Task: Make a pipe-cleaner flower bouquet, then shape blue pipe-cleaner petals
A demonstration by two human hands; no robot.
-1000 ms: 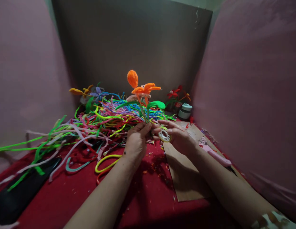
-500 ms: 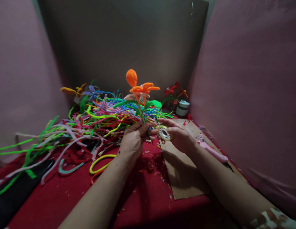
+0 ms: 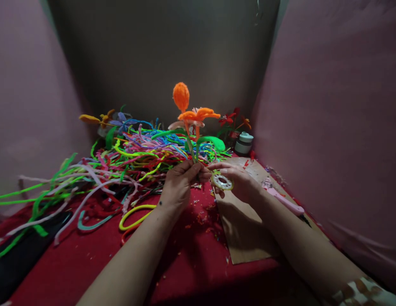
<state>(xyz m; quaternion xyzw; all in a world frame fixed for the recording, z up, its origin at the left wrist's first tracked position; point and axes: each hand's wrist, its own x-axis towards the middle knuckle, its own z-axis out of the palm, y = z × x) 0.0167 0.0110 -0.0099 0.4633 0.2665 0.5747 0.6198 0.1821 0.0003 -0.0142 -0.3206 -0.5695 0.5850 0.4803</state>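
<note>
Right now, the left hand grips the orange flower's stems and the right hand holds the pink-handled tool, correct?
Not quite: in the head view, the right hand holds a tape spool; the pink-handled tool lies beside the right forearm. The left hand does grip the orange flower stems.

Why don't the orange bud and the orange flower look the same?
The orange bud is rounded and closed up, while the orange flower spreads its petals out. The bud also stands higher than the flower. Both are bright orange, and both are held up in the left grip.
</note>
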